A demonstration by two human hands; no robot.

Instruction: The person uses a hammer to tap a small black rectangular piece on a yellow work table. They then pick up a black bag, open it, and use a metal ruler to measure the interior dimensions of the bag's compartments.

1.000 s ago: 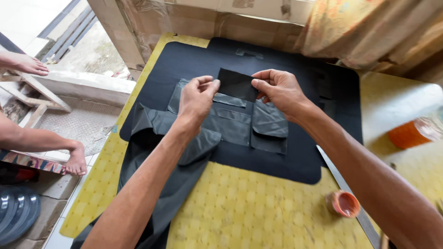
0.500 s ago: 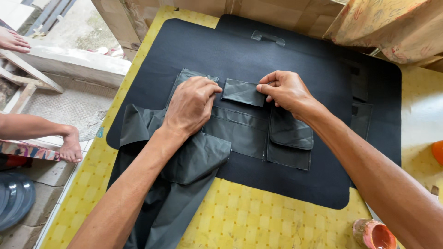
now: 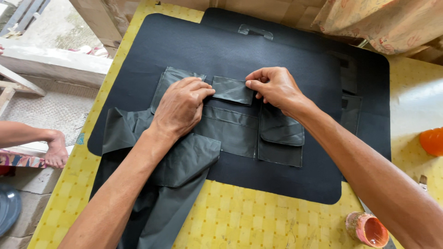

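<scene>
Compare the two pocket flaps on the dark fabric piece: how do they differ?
The middle flap is pinched at both ends by the left hand and right hand; the right flap lies untouched. The middle flap sits higher on the fabric piece, the right flap lower. The middle flap has straight edges; the right flap's lower edge curves. Both are the same dark grey cloth.

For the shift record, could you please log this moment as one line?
left hand: pressing flap | right hand: pinching flap | fabric: flat on black mat | cup: apart
</scene>
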